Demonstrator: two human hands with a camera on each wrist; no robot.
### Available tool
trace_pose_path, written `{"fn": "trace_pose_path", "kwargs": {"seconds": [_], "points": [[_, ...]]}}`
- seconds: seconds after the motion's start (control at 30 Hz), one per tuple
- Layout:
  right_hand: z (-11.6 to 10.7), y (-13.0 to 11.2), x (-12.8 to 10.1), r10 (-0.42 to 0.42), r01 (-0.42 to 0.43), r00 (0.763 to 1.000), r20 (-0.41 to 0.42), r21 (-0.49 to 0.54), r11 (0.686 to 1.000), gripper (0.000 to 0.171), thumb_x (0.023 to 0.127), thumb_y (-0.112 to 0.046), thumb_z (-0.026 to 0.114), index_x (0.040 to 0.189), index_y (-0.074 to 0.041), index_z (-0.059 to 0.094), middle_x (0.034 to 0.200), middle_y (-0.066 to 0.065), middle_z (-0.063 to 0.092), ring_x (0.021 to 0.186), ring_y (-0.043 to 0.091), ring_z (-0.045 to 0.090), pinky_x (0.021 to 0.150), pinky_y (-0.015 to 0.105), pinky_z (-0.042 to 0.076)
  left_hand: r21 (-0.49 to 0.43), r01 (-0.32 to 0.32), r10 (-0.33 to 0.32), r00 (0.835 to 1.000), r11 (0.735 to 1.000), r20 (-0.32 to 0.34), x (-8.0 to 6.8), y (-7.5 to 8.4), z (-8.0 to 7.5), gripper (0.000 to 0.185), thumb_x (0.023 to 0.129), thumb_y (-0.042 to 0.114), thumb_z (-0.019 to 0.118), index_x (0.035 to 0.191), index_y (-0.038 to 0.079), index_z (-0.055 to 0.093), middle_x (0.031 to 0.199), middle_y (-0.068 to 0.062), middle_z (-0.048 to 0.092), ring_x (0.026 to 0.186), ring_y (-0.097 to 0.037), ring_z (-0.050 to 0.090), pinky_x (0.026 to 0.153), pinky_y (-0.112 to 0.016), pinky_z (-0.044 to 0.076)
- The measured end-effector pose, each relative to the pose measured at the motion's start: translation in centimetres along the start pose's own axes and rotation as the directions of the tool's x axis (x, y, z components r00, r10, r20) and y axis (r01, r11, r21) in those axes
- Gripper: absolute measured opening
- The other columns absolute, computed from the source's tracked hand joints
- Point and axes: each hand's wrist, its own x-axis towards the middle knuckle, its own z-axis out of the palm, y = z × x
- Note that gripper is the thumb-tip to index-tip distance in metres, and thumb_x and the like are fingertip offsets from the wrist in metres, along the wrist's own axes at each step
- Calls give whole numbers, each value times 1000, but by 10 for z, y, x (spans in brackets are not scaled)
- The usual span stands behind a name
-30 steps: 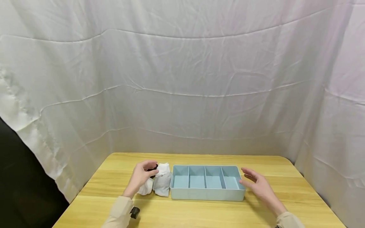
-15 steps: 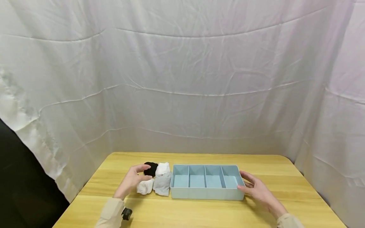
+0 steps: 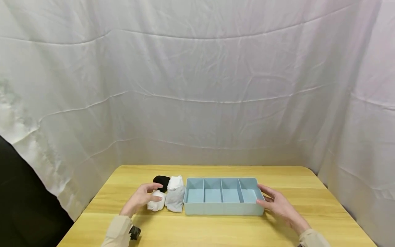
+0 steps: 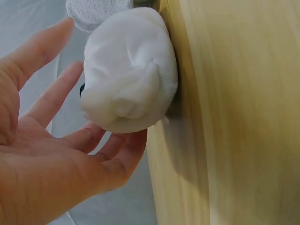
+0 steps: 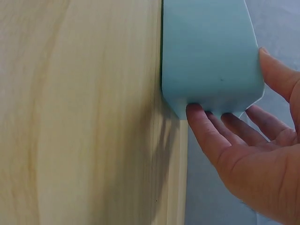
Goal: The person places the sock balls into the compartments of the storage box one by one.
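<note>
A light-blue divided storage box (image 3: pixel 224 209) stands on the table, its several compartments bare inside. At its right end my right hand (image 3: pixel 279 206) grips the wall, thumb at the front corner and fingers against the end wall (image 5: pixel 211 61). To the left of the box lies a group of what look like rolled socks: a black one (image 3: pixel 161 183), a white one (image 3: pixel 176 182) at the back, a grey one (image 3: pixel 175 199) and a white one (image 3: pixel 156 201) in front. Around the left side of the front white roll (image 4: pixel 131 70), my left hand (image 3: pixel 140 199) has its fingers spread, not closed on it.
The wooden table (image 3: pixel 210 231) reaches left, right and front of these things. Pale fabric (image 3: pixel 197 85) hangs behind and on both sides. A dark area (image 3: pixel 27 199) shows at the far left.
My left hand has drawn back left and toward the front, uncovering the black rolled sock and settling beside the front white one. My right hand has closed in on the box's right end.
</note>
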Motion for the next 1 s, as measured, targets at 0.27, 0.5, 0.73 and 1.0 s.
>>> {"fn": "trace_pose_path", "kwargs": {"seconds": [0.27, 0.5, 0.73, 1.0], "points": [[1, 1, 0, 6, -6, 1000, -10, -27, 1000, 76, 92, -17, 69, 153, 0, 27, 158, 29, 20, 138, 50, 33, 99, 40, 50, -25, -16, 17, 997, 1000, 70, 1, -2, -1, 54, 75, 0, 78, 126, 1, 61, 128, -22, 58, 110, -30, 56, 84, -32, 49], [1, 1, 0, 3, -4, 1000, -19, -37, 999, 76, 92, -18, 70, 152, 0, 29, 157, 29, 21, 137, 50, 34, 101, 43, 49, -55, -49, 57, 987, 997, 148, 2, -4, -2, 54, 75, -6, 74, 126, -4, 58, 127, -27, 58, 104, -26, 56, 82, -28, 49], [3, 4, 0, 12, -13, 1000, -12, -31, 999, 75, 93, -18, 68, 153, -2, 28, 158, 28, 19, 139, 50, 31, 101, 44, 48, 53, -8, 3, 995, 999, 100, 1, -3, 1, 49, 72, -6, 75, 118, 3, 65, 128, -19, 59, 116, -31, 51, 98, -47, 45], [0, 4, 0, 11, -11, 1000, -11, -16, 1000, 75, 92, -19, 69, 154, -3, 28, 159, 26, 19, 139, 50, 30, 102, 45, 47, 72, 34, -39, 997, 997, 67, 1, -3, 4, 41, 72, -10, 72, 110, 4, 68, 113, -18, 57, 97, -26, 54, 78, -35, 51]]}}
